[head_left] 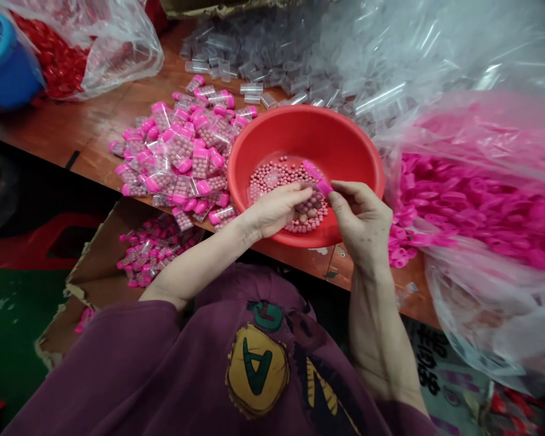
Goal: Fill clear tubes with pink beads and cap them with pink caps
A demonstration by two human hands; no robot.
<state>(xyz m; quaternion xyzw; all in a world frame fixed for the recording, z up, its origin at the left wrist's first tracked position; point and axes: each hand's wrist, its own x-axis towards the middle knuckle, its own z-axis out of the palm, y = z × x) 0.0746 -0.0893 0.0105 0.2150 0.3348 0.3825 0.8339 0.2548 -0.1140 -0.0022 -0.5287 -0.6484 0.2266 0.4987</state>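
Over the near side of a red basin point(306, 130), my left hand point(277, 209) is closed around a small clear container point(311, 203) with pink beads in it. My right hand point(363, 221) pinches a bright pink cap point(324, 188) at the container's end, touching or very close to it. Another bright pink piece point(311, 169) shows just beyond that cap; how it is held cannot be made out. Loose pink beads point(302, 226) cover the bottom of the basin, partly hidden by my hands.
Filled pink-capped containers point(181, 145) lie heaped left of the basin, with more in a cardboard box point(104, 257) below. Clear tubes point(254, 88) spread behind. A plastic bag of pink caps point(481, 206) lies right. A blue bucket point(9, 66) and red pieces point(54, 57) sit far left.
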